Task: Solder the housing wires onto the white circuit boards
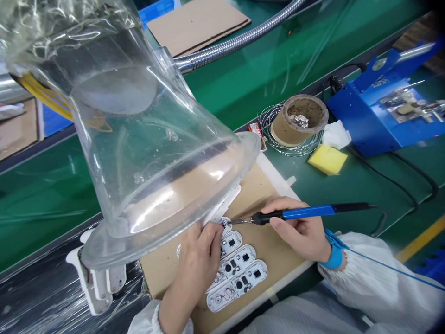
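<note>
My right hand (301,229) grips a blue soldering iron (308,212), its tip pointing left at the top end of a white casing (226,225) with a small circuit board. My left hand (200,255) is closed with fingertips pinched together over that same casing, beside the iron's tip. What the pinched fingers hold, if anything, is hidden. Below it, several similar white casings (256,273) lie in a slanting row, with black chips and thin wires inside. They rest on a brown cardboard sheet (278,260). A blue wrist strap (334,253) circles my right wrist.
A clear plastic fume hood (167,157) hangs over the work at upper left. Coiled wire (266,121), a cardboard tube (283,127), a yellow sponge (327,159) and a blue soldering stand (368,118) lie at upper right. White parts (99,283) sit at lower left.
</note>
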A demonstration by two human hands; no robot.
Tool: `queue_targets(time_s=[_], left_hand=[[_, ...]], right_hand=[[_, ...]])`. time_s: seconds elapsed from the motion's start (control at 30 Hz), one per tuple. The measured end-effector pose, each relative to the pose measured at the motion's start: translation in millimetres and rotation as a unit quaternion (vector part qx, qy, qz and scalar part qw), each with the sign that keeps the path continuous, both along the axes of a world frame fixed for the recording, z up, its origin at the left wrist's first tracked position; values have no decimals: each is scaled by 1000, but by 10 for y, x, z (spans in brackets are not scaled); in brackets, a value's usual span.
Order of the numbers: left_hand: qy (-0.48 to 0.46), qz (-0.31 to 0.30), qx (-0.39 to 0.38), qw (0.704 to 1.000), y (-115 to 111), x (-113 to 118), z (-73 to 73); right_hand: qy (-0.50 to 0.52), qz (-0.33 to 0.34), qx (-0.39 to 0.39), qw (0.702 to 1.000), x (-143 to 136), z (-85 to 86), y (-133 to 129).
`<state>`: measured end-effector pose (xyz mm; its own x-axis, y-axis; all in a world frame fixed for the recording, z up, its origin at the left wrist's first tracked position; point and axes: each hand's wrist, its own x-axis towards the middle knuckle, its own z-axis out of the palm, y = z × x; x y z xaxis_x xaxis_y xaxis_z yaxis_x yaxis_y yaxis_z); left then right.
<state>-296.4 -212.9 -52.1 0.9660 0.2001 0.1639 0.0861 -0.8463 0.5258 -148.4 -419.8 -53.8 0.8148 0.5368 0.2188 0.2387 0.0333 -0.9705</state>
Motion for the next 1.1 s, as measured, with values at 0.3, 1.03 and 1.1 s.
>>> queue_targets(time_s=[0.3, 1.03, 1.1], left_hand=[[1, 0, 1, 1000, 3, 1, 1], [6, -5, -9, 1000, 14, -1, -11], [7, -6, -12, 1000, 18, -5, -10]], right_hand=[[6, 12, 0, 1000, 4, 7, 5], [13, 12, 21, 1000, 9, -7, -17], [16, 18, 24, 999, 7, -10, -19]])
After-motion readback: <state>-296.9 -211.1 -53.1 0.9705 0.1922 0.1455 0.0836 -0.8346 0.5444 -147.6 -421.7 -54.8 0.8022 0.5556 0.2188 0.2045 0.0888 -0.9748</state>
